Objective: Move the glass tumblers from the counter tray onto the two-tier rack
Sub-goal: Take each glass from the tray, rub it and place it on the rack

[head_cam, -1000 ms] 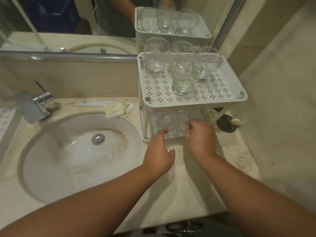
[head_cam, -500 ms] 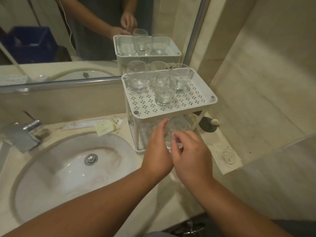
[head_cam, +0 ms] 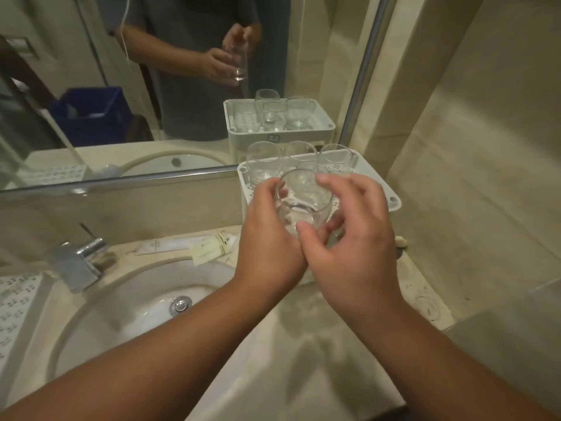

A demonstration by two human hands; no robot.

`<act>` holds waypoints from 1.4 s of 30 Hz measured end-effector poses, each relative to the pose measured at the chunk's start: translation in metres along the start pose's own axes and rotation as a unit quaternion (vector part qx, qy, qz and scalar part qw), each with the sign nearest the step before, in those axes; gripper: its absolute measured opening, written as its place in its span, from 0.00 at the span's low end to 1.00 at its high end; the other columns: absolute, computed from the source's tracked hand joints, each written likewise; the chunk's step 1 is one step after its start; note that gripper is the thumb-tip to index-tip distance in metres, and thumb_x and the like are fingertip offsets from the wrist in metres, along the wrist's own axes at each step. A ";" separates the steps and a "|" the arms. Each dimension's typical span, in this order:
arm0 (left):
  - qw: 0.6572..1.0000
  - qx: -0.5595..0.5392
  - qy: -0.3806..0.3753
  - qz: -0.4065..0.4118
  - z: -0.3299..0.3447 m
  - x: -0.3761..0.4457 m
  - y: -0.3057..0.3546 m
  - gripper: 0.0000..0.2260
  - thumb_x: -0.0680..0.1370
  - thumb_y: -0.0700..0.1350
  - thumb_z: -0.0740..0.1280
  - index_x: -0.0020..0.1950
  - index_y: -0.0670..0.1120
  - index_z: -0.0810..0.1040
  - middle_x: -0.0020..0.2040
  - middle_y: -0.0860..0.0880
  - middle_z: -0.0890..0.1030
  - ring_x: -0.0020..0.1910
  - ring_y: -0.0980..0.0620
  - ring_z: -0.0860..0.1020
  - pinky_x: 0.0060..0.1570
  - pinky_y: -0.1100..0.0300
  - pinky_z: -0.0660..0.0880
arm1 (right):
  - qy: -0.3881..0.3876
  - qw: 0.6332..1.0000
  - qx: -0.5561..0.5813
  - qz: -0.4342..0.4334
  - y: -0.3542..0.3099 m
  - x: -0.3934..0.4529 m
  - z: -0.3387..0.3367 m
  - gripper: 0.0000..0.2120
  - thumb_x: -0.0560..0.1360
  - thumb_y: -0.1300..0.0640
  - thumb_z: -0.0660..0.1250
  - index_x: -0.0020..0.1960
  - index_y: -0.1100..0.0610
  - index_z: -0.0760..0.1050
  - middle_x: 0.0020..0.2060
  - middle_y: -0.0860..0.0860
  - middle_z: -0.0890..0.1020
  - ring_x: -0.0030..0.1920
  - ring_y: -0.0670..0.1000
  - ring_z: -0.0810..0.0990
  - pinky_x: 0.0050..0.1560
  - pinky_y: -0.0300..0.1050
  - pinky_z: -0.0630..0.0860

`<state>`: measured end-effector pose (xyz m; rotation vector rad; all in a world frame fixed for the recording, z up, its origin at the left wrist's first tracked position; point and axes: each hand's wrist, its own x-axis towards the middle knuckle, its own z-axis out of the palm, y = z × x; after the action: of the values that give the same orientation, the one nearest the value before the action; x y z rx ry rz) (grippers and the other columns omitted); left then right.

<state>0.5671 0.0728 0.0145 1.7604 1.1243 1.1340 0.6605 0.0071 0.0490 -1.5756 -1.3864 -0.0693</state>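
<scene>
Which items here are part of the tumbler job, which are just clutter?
Job: held tumbler, gripped by left hand and right hand; tumblers on the top tier; white two-tier rack.

Clutter: faucet, sink, sachets, mirror, perforated tray at left.

Bare forearms (head_cam: 170, 357); perhaps grey shirt (head_cam: 194, 41).

Left hand (head_cam: 268, 241) and right hand (head_cam: 352, 238) raised together (fingers curled).
</scene>
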 end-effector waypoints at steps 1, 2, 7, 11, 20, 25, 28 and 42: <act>1.000 0.009 0.009 0.004 -0.003 0.006 0.001 0.37 0.65 0.59 0.80 0.69 0.56 0.66 0.62 0.59 0.72 0.58 0.68 0.72 0.49 0.79 0.67 | -0.008 1.000 0.004 0.024 0.001 0.006 0.002 0.28 0.69 0.56 0.75 0.67 0.49 0.71 0.61 0.46 0.71 0.48 0.43 0.76 0.50 0.26 0.71; 1.000 0.014 0.015 0.005 -0.006 0.012 0.001 0.38 0.64 0.58 0.81 0.68 0.56 0.67 0.62 0.57 0.71 0.57 0.69 0.71 0.49 0.80 0.66 | -0.022 0.998 0.009 0.054 0.002 0.012 0.005 0.31 0.69 0.53 0.75 0.69 0.47 0.68 0.62 0.44 0.71 0.51 0.42 0.76 0.49 0.24 0.70; 0.999 0.033 0.019 -0.007 -0.015 0.037 -0.002 0.35 0.63 0.55 0.82 0.64 0.58 0.69 0.60 0.56 0.75 0.51 0.63 0.78 0.43 0.73 0.70 | -0.081 0.989 0.043 0.116 0.011 0.037 0.020 0.32 0.69 0.46 0.75 0.70 0.42 0.66 0.59 0.39 0.75 0.50 0.38 0.76 0.40 0.28 0.69; 0.997 0.067 0.024 -0.010 -0.018 0.051 -0.011 0.30 0.64 0.54 0.80 0.61 0.59 0.70 0.54 0.57 0.78 0.50 0.58 0.79 0.44 0.64 0.74 | -0.112 0.984 0.054 0.128 0.019 0.046 0.032 0.30 0.71 0.49 0.74 0.70 0.43 0.67 0.57 0.38 0.76 0.48 0.38 0.77 0.40 0.29 0.69; 0.992 0.108 -0.002 -0.059 -0.017 0.076 -0.033 0.37 0.64 0.51 0.80 0.71 0.54 0.71 0.55 0.56 0.78 0.50 0.51 0.81 0.47 0.47 0.82 | -0.160 0.971 0.067 0.167 0.031 0.049 0.057 0.34 0.74 0.54 0.69 0.76 0.46 0.59 0.65 0.42 0.73 0.57 0.46 0.79 0.57 0.50 0.78; 0.986 0.152 -0.008 -0.067 -0.015 0.083 -0.042 0.39 0.64 0.54 0.80 0.72 0.56 0.68 0.56 0.57 0.78 0.52 0.51 0.81 0.49 0.50 0.81 | -0.175 0.966 0.059 0.182 0.039 0.050 0.063 0.34 0.75 0.54 0.68 0.77 0.48 0.57 0.69 0.43 0.71 0.61 0.44 0.75 0.60 0.46 0.76; 0.981 0.178 -0.022 -0.069 -0.011 0.086 -0.046 0.38 0.65 0.54 0.79 0.72 0.55 0.67 0.59 0.55 0.80 0.56 0.51 0.80 0.52 0.55 0.77 | -0.180 0.966 0.043 0.183 0.043 0.050 0.065 0.34 0.75 0.54 0.67 0.77 0.49 0.58 0.70 0.44 0.71 0.62 0.44 0.74 0.59 0.45 0.75; 0.973 0.214 -0.056 -0.061 -0.006 0.092 -0.059 0.38 0.66 0.54 0.80 0.71 0.54 0.66 0.59 0.53 0.80 0.50 0.50 0.80 0.39 0.60 0.72 | -0.184 0.971 0.017 0.152 0.054 0.040 0.077 0.32 0.75 0.52 0.65 0.76 0.45 0.57 0.71 0.46 0.70 0.65 0.47 0.74 0.58 0.53 0.78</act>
<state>0.5657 0.1796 -0.0108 2.0143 1.4639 0.7447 0.6754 0.0962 0.0015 -1.8164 -1.3935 0.4491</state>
